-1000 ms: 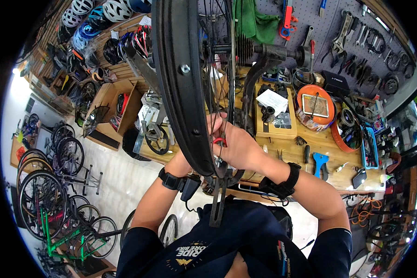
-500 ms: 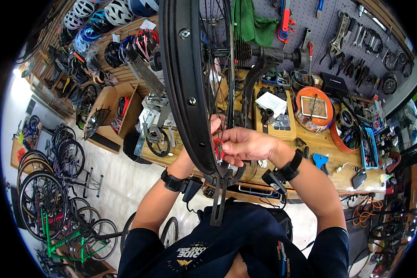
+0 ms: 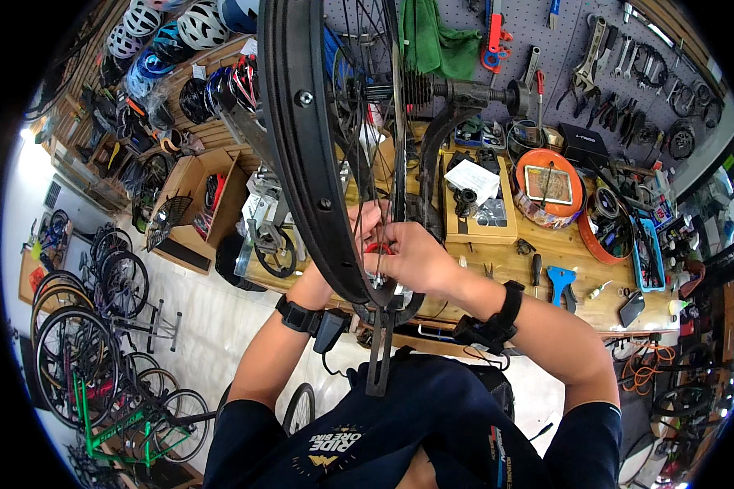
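In the head view, a black bicycle wheel rim with thin wire spokes (image 3: 302, 138) is seen standing upright on a dark truing stand (image 3: 381, 342) just ahead of the chest, its plane running away from the person; the right hand (image 3: 412, 259) is closed narrowly on a small red spoke wrench (image 3: 377, 248) at the rim's lower arc. The left hand (image 3: 359, 224) is largely hidden behind the rim, fingers curled near the same spokes; whether anything is gripped cannot be told; the wooden workbench (image 3: 546, 253) lies beyond.

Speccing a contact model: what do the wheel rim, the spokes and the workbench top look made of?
Rim: matte black, likely painted or anodised metal, though composite can't be ruled out; dull even sheen.
Spokes: thin bright wire, probably steel; glinting lines.
Workbench top: light wood, unpainted; visible grain and warm tan tone.
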Demonstrator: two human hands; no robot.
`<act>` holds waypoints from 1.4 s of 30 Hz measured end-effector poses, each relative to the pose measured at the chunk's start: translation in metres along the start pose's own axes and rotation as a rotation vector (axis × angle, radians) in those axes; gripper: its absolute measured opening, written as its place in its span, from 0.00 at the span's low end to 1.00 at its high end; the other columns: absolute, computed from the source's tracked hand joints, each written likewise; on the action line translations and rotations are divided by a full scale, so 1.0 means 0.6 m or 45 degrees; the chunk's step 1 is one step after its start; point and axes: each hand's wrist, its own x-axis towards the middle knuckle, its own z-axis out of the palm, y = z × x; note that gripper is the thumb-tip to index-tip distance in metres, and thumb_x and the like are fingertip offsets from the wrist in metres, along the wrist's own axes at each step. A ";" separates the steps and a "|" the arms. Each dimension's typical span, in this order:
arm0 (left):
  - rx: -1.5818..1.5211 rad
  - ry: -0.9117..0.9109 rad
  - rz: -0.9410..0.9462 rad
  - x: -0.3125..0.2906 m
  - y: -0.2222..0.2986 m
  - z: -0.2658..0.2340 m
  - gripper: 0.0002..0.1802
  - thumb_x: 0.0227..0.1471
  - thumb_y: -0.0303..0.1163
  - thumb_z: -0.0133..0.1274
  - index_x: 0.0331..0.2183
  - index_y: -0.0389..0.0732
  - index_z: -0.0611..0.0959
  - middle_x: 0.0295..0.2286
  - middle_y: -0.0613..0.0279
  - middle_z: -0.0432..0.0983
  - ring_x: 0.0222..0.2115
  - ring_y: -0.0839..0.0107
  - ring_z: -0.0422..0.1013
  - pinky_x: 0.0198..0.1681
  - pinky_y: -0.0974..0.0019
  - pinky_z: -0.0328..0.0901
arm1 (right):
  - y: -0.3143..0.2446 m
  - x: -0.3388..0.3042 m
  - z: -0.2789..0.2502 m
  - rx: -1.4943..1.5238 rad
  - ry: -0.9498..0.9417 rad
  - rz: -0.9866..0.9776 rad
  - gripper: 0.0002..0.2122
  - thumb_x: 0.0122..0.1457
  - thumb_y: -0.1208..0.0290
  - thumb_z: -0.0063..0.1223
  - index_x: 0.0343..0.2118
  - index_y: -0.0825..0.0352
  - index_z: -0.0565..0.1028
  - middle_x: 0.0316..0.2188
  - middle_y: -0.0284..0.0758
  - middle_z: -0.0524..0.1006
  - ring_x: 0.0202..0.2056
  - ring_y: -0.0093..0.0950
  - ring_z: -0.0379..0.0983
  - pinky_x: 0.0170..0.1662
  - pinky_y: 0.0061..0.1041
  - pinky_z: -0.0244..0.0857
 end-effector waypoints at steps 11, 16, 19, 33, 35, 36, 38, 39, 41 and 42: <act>0.021 -0.011 0.122 -0.004 0.003 0.013 0.23 0.60 0.42 0.46 0.48 0.32 0.74 0.37 0.58 0.75 0.38 0.71 0.73 0.45 0.68 0.67 | -0.028 -0.005 -0.067 0.568 -0.702 0.330 0.08 0.63 0.66 0.49 0.37 0.66 0.72 0.25 0.27 0.73 0.25 0.19 0.70 0.30 0.20 0.65; 0.106 0.027 0.181 0.003 -0.007 0.016 0.26 0.60 0.46 0.44 0.47 0.31 0.74 0.36 0.56 0.73 0.37 0.70 0.72 0.44 0.68 0.66 | -0.002 -0.006 -0.071 0.623 -0.735 0.315 0.11 0.65 0.60 0.45 0.38 0.64 0.70 0.24 0.31 0.74 0.26 0.17 0.71 0.28 0.15 0.65; 0.122 0.013 0.134 -0.005 0.008 0.025 0.27 0.59 0.46 0.45 0.48 0.31 0.73 0.36 0.56 0.73 0.37 0.70 0.71 0.45 0.67 0.66 | -0.017 -0.003 -0.079 0.383 -0.777 0.340 0.13 0.64 0.58 0.46 0.37 0.64 0.71 0.24 0.34 0.76 0.28 0.19 0.74 0.29 0.18 0.67; 0.047 0.093 0.072 0.008 -0.015 0.007 0.23 0.57 0.40 0.51 0.48 0.32 0.74 0.37 0.58 0.75 0.40 0.71 0.71 0.46 0.69 0.66 | -0.063 -0.056 -0.041 -0.619 -0.011 -0.206 0.07 0.56 0.70 0.54 0.31 0.70 0.75 0.22 0.48 0.75 0.28 0.49 0.74 0.33 0.41 0.68; 0.064 0.101 0.109 0.011 -0.022 -0.001 0.22 0.57 0.39 0.51 0.47 0.32 0.74 0.36 0.58 0.75 0.39 0.70 0.71 0.47 0.69 0.65 | -0.046 -0.061 -0.026 -0.722 0.163 -0.389 0.07 0.56 0.71 0.54 0.31 0.71 0.74 0.22 0.49 0.75 0.27 0.49 0.73 0.32 0.41 0.68; 0.075 0.104 0.128 0.012 -0.023 -0.002 0.21 0.58 0.39 0.51 0.46 0.32 0.75 0.36 0.58 0.75 0.39 0.70 0.71 0.47 0.69 0.65 | -0.038 -0.060 -0.018 -0.771 0.252 -0.482 0.07 0.56 0.71 0.53 0.31 0.71 0.74 0.22 0.49 0.75 0.27 0.49 0.73 0.32 0.40 0.67; 0.127 0.118 0.159 0.008 -0.021 0.001 0.18 0.59 0.39 0.49 0.42 0.34 0.77 0.34 0.61 0.75 0.37 0.73 0.71 0.44 0.68 0.64 | -0.040 -0.054 -0.013 -0.698 0.376 -0.483 0.08 0.57 0.71 0.53 0.29 0.73 0.75 0.21 0.49 0.75 0.25 0.49 0.73 0.30 0.37 0.68; 0.150 0.123 0.183 0.003 -0.020 0.001 0.18 0.59 0.40 0.49 0.42 0.34 0.77 0.34 0.62 0.75 0.36 0.74 0.70 0.43 0.68 0.64 | -0.056 -0.048 -0.021 -0.659 0.414 -0.385 0.08 0.57 0.72 0.53 0.28 0.74 0.75 0.21 0.48 0.76 0.24 0.47 0.73 0.29 0.36 0.68; 0.193 0.118 0.268 -0.002 -0.021 0.004 0.17 0.59 0.43 0.49 0.39 0.37 0.79 0.33 0.66 0.75 0.34 0.77 0.69 0.39 0.71 0.61 | -0.064 -0.021 -0.050 -0.442 0.370 -0.090 0.09 0.56 0.72 0.53 0.28 0.74 0.77 0.20 0.46 0.76 0.23 0.40 0.75 0.28 0.33 0.68; 0.204 0.170 0.232 -0.002 -0.020 0.010 0.18 0.59 0.43 0.48 0.39 0.37 0.79 0.33 0.66 0.75 0.34 0.77 0.69 0.39 0.71 0.61 | -0.058 -0.008 -0.074 -0.270 0.299 0.110 0.09 0.56 0.72 0.52 0.28 0.75 0.77 0.20 0.45 0.77 0.22 0.36 0.76 0.28 0.31 0.69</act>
